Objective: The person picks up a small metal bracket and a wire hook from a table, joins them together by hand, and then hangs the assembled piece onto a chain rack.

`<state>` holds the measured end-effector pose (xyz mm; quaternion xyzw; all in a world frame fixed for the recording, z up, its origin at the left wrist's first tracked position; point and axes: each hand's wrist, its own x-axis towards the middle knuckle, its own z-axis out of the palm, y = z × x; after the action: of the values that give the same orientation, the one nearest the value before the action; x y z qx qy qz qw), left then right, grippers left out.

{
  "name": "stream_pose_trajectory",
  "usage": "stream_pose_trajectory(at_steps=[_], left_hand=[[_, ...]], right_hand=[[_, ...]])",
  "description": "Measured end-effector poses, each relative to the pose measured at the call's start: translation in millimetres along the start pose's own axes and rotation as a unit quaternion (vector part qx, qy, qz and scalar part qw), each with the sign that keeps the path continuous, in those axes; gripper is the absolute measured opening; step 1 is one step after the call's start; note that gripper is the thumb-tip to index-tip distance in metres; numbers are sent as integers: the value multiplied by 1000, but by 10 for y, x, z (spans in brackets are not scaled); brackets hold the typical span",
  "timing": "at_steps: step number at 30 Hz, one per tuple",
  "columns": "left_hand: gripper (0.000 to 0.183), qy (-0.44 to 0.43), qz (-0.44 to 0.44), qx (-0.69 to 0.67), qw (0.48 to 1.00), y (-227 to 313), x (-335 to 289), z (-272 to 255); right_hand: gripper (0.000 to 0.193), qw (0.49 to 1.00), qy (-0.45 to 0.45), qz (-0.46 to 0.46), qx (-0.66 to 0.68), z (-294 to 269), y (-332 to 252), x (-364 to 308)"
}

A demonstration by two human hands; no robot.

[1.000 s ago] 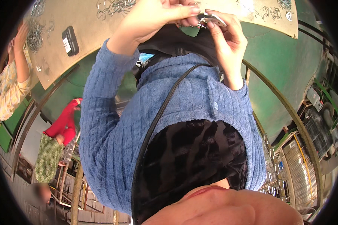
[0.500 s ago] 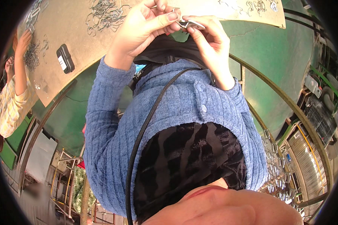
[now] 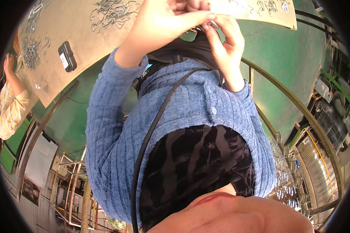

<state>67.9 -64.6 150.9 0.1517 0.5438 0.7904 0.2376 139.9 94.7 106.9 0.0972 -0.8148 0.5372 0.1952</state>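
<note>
In front of me, at the top of the view, my left hand (image 3: pixel 169 23) and my right hand (image 3: pixel 226 39) meet. My right thumb and fingers pinch a small shiny metal plate (image 3: pixel 212 24), of which only a sliver shows. The left thumb reaches across to it, and the other left fingers are curled and partly cut off by the upper edge. Whatever lies inside the left fingers is hidden. Behind the left wrist, a pile of bent metal wire hooks (image 3: pixel 112 14) lies on the tan tabletop (image 3: pixel 79 29).
A black case with a white label (image 3: pixel 67 56) rests near the table edge. More wire pieces (image 3: pixel 32 52) are heaped at far left, beside another person's hand (image 3: pixel 9 64). Loose hooks (image 3: pixel 267 6) lie at the right end. A curved metal rail (image 3: pixel 291 95) runs around my right side.
My left hand has turned and moved right over the metal plate, hiding the bent wire it held. The right hand shifted slightly right. The other person's hand drew back from the wire heap.
</note>
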Motion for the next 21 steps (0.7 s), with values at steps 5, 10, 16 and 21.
stream_pose_trajectory(at_steps=[5, 10, 16, 21], left_hand=[[19, -67, -10, 44, 997, 198, 69, 150], [19, -98, 34, 22, 994, 155, 135, 204], [12, -104, 105, 63, 987, 69, 117, 200], [24, -4, 193, 180, 965, -82, 81, 80]], right_hand=[[25, 998, 62, 2, 28, -73, -10, 2], [27, 991, 102, 40, 75, -103, 47, -56], [11, 992, 119, 19, 21, -39, -107, -7], [12, 989, 126, -81, -7, -198, -50, 116]])
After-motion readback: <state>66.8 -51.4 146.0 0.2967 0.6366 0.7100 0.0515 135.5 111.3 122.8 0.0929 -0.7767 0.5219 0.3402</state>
